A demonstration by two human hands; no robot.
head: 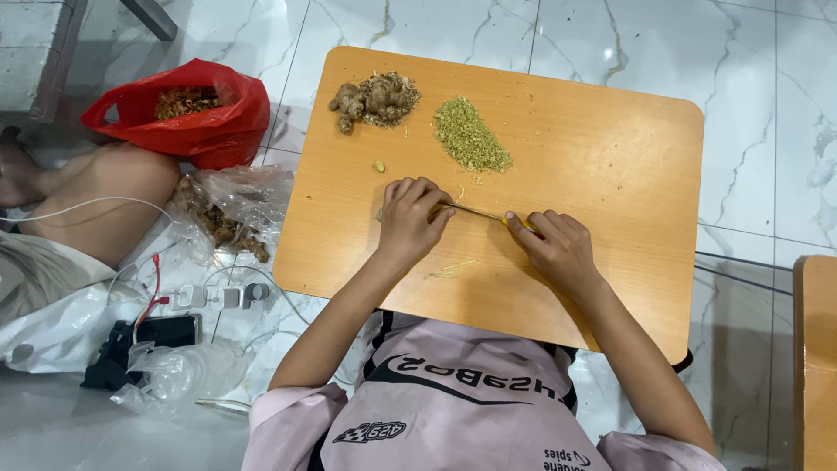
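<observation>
On a low wooden table [610,166], my left hand [410,222] is curled over a small piece of ginger, mostly hidden under the fingers. My right hand [558,249] grips the yellow handle of a knife [475,212], whose thin blade runs left to the left hand's fingertips. Behind the hands lie a heap of finely chopped greenish-yellow ginger [471,135] and a clump of whole ginger roots [377,100]. One small ginger bit [379,166] sits alone, and a few thin shreds [449,269] lie near my left wrist.
A red plastic bag [196,113] of ginger and a clear bag [231,209] of roots lie on the marble floor at left. Another person's leg [96,201], a phone [161,331], cables and a charger [218,296] are there too. A second table's edge [815,366] shows at right.
</observation>
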